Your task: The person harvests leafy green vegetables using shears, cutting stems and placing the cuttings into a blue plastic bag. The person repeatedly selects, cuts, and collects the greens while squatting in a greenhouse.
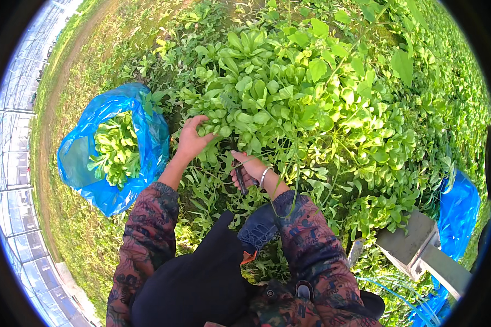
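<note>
My right hand (248,168) grips the dark handles of a pair of shears (240,176), low among the stems. Their blades point up into the foliage and are mostly hidden by leaves. A silver bracelet (264,177) circles my right wrist. To the left, my left hand (193,137) rests against the near edge of a dense patch of leafy greens (253,88), thumb and fingers apart around some leaves. Its fingertips partly disappear into the foliage. Beside my left forearm stands an open blue plastic bag (151,135) with cut leafy greens (118,149) inside.
On the right, a grey metal bracket-like object (409,241) lies near another blue plastic bag (458,208). Thin blue cords (401,296) trail below it. A tall broad-leaved weed (319,69) rises above the greens. A dirt track (59,94) and a greenhouse frame (14,151) run along the left.
</note>
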`<state>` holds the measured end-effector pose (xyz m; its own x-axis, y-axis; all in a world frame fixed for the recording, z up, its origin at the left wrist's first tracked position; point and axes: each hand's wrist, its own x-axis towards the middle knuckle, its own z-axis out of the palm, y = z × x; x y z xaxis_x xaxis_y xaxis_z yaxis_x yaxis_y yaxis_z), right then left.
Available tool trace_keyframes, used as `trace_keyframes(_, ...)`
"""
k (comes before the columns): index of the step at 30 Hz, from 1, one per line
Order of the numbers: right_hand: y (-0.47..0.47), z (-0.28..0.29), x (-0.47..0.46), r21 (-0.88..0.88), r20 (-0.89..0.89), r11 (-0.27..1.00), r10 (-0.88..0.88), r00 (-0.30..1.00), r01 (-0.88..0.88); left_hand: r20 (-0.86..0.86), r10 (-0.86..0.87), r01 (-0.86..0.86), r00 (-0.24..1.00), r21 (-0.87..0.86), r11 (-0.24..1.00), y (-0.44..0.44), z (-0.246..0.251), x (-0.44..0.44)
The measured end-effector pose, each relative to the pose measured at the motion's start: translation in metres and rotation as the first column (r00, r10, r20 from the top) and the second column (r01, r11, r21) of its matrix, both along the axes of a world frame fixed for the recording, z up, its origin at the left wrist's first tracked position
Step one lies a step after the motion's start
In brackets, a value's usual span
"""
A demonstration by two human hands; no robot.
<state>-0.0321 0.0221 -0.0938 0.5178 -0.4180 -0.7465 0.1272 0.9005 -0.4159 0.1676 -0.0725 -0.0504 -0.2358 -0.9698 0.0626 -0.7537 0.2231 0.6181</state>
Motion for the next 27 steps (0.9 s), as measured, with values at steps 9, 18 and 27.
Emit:
trace_keyframes(9,-0.009,-0.003,0.002,-0.079,-0.033,0.995,-0.06,0.998,0.057,-0.183,0.239,-0.141,0.954,0.428,0.893,-0.006,0.002,-0.001)
trace_keyframes(18,0.078,0.041,-0.029,-0.118,0.091,0.992,-0.034,0.995,0.045,-0.735,0.328,-0.093,0.594,0.342,0.935,0.045,0.095,0.104)
trace_keyframes(27,0.114,0.05,-0.063,-0.198,0.011,0.933,-0.305,0.952,0.301,0.563,0.534,-0.201,0.631,-0.545,0.814,0.055,0.197,0.149)
